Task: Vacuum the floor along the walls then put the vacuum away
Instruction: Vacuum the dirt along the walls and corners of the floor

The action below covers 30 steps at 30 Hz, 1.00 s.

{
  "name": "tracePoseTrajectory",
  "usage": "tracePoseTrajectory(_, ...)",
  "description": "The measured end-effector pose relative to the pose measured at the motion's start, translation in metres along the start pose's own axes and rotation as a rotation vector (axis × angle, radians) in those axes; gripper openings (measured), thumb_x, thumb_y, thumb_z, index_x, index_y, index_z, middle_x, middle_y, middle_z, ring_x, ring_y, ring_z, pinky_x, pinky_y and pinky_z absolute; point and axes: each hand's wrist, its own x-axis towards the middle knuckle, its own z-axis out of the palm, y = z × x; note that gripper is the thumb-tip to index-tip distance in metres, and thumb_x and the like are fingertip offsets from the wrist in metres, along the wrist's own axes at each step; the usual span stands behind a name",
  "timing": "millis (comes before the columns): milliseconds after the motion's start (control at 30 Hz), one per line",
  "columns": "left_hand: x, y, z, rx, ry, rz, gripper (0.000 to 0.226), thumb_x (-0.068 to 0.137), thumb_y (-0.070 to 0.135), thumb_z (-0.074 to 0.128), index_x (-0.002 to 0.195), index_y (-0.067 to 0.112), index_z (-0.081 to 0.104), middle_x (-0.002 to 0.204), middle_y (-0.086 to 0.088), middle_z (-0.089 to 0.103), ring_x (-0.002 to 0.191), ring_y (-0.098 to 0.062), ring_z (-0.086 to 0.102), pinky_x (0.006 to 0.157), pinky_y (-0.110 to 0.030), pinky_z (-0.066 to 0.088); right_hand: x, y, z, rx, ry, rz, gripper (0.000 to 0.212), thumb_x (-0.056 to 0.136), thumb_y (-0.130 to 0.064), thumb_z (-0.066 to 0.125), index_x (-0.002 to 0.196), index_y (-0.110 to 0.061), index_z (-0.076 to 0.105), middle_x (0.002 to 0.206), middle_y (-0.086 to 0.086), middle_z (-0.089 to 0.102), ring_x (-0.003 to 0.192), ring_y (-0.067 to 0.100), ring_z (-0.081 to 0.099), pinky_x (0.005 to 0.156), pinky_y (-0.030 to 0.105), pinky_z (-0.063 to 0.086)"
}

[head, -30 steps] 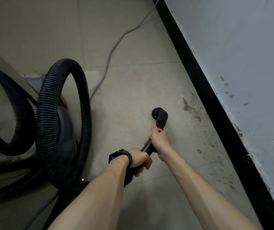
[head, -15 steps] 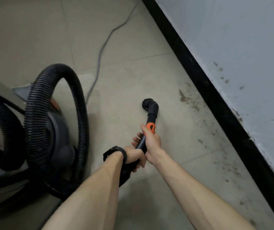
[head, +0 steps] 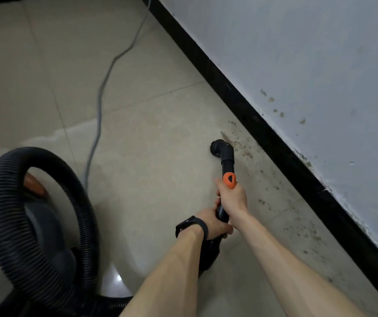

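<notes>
From the head camera, the left hand and right hand each have a clenched grip on the vacuum wand, its brush nozzle touching the floor at dirt specks beside the skirting, so edge-vacuuming looks unfinished and the storing not yet begun.

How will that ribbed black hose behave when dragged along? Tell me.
Likely flexible yet springy: the hose holds an arching loop instead of lying flat. It is probably light for its size, being ribbed hollow tubing. Pulled by the wand, it may tug the vacuum body behind the loop.
</notes>
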Motion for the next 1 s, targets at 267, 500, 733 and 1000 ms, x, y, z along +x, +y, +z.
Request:
tracePoseTrajectory(267, 0.020, 0.009, -0.027, 0.079, 0.304, 0.023, 0.035, 0.079, 0.030, 0.065, 0.112, 0.023, 0.056, 0.096, -0.002, 0.064, 0.082, -0.022, 0.062, 0.070, -0.030, 0.051, 0.034, -0.034, 0.030, 0.151, 0.025, 0.032, 0.027, 0.095, -0.035, 0.071, 0.092, -0.011, 0.059, 0.064, 0.000, 0.059, 0.041, 0.012, 0.052, 0.049, 0.027, 0.049)
tracePoseTrajectory(500, 0.026, 0.015, -0.047, 0.395, 0.565, 0.103, 0.026, 0.086, 0.043, 0.054, 0.102, 0.027, 0.043, 0.096, -0.002, 0.066, 0.082, -0.029, 0.064, 0.060, -0.034, 0.045, 0.058, -0.054, 0.044, 0.346, -0.029, 0.084, 0.029, 0.095, -0.032, 0.073, 0.084, -0.011, 0.056, 0.054, -0.003, 0.055, 0.042, 0.014, 0.051, 0.046, 0.027, 0.049)
tracePoseTrajectory(733, 0.039, -0.017, -0.098, 0.487, 0.571, 0.193, 0.057, 0.086, 0.073, 0.035, 0.123, 0.032, 0.052, 0.126, -0.001, 0.058, 0.117, -0.024, 0.051, 0.092, -0.038, 0.043, 0.078, -0.056, 0.025, 0.124, 0.023, -0.002, 0.028, 0.092, -0.036, 0.073, 0.100, -0.011, 0.061, 0.064, -0.001, 0.058, 0.043, 0.013, 0.051, 0.047, 0.029, 0.048)
tracePoseTrajectory(1000, 0.096, -0.020, -0.172, 0.834, 0.616, 0.205, 0.072, 0.094, 0.065, 0.029, 0.155, 0.042, -0.001, 0.165, 0.002, -0.006, 0.151, -0.021, -0.005, 0.121, -0.049, 0.001, 0.088, -0.055, 0.018, -0.164, 0.093, -0.077, 0.039, 0.091, -0.051, 0.068, 0.097, -0.013, 0.058, 0.070, 0.004, 0.065, 0.038, 0.014, 0.057, 0.042, 0.027, 0.047)
